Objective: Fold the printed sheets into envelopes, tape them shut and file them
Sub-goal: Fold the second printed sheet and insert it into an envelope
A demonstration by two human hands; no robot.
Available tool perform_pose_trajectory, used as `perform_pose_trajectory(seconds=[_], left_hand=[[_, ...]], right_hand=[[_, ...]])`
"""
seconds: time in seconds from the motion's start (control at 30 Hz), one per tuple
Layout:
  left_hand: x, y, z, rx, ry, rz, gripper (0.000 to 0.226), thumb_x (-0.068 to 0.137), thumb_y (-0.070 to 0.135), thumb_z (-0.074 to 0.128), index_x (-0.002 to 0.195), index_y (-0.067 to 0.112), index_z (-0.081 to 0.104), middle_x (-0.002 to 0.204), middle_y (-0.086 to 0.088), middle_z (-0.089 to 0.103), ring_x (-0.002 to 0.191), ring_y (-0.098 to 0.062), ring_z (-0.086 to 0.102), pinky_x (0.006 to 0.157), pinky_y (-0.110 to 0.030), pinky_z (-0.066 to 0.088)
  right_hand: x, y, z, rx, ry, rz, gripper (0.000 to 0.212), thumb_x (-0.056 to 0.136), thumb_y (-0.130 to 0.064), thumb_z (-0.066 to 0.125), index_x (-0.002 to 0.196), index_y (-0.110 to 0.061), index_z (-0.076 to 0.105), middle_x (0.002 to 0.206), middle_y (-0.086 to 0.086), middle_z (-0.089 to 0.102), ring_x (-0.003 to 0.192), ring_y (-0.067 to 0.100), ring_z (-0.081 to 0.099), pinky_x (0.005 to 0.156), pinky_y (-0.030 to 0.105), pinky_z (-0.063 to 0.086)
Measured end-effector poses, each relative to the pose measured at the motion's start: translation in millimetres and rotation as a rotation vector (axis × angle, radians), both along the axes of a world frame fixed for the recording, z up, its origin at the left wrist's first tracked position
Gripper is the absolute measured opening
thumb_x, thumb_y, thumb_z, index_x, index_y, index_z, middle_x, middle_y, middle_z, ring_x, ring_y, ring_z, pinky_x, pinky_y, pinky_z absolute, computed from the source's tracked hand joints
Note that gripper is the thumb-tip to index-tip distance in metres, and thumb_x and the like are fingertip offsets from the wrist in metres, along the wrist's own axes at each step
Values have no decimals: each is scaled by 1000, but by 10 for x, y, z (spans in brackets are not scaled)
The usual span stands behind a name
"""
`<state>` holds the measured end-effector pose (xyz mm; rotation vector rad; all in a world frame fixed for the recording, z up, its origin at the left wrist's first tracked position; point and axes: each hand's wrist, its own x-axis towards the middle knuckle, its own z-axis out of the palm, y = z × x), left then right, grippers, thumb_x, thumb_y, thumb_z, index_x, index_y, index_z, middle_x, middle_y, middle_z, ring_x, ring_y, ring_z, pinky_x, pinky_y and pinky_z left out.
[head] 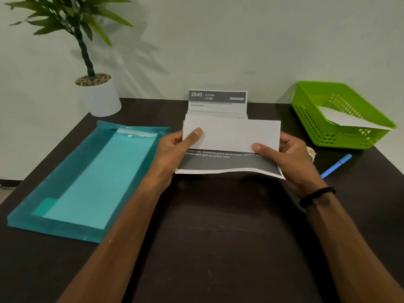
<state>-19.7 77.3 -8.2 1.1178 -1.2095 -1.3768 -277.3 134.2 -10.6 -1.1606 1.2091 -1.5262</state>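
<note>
Gripping a partly folded printed sheet (231, 136) by its two ends, left hand (175, 147) and right hand (293, 158), thumbs on top, above the table (207, 226) middle. Teal folder (87, 178) along the left edge; green basket (341, 114) holding paper at the far right corner; blue pen (336, 166) near the right edge.

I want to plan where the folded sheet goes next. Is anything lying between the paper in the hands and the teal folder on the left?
Nothing visible does. The printed sheet is held by the left hand and right hand, and only bare dark table lies between it and the teal folder.
</note>
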Motion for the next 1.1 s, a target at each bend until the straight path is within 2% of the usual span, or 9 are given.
perform_pose_trajectory(seconds=[0.13,0.23,0.37,0.5,0.57,0.63,0.8,0.93,1.1], left_hand=[[-17,28,29,32,-58,-65,13,91,30,77,96,18,79,101,0,81,95,-20,76,86,-33,60],[2,11,24,88,-12,-66,13,94,26,75,103,16,78,104,-4,80,96,-23,76,76,-30,60],[0,-8,51,150,83,-78,12,99,15,66,107,10,74,95,-9,78,69,-18,69,51,-24,57],[11,-15,96,257,270,-50,12,103,13,55,102,11,67,81,-9,74,55,-14,68,50,-22,57],[42,-15,108,307,369,-36,19,103,17,50,105,7,66,78,-10,75,57,-17,70,52,-24,59],[67,-17,115,335,408,-52,32,103,24,45,107,4,69,79,-12,74,60,-20,72,55,-26,60],[87,-18,116,338,382,-94,52,99,51,59,114,4,75,109,-12,78,94,-24,76,73,-34,66],[94,7,113,286,292,-133,32,93,27,73,115,4,75,111,-10,78,97,-19,76,81,-32,65],[90,-37,37,198,179,-175,27,86,4,77,113,9,76,113,-8,78,99,-21,75,66,-21,62]], right_hand=[[-23,-13,-1,-13,-17,-61,30,87,1,77,113,-13,74,109,3,81,100,19,78,82,26,61],[-33,-25,-10,6,-8,-58,29,89,-1,77,114,-17,74,111,1,81,103,19,77,84,26,61],[-30,-50,-25,19,-8,-62,28,91,1,74,112,-18,74,111,-1,81,104,18,76,90,28,60],[-18,-63,-27,42,-95,-84,23,90,6,72,102,-13,78,101,5,82,95,19,76,94,37,59],[-13,-68,-26,35,-81,-83,26,89,8,70,94,-14,81,99,9,81,96,23,75,98,43,57],[-5,-71,-22,10,-49,-73,30,89,10,68,90,-15,83,103,11,81,104,27,74,99,41,58],[2,-81,-34,-35,-18,-62,39,86,17,67,78,-17,85,111,10,80,110,24,75,90,28,59],[-21,-94,-59,-36,32,-70,48,86,23,63,75,-18,85,110,7,80,107,20,75,84,23,59],[-14,-62,14,-4,-51,-90,45,91,22,49,87,-8,82,100,8,81,94,19,77,76,21,60]])
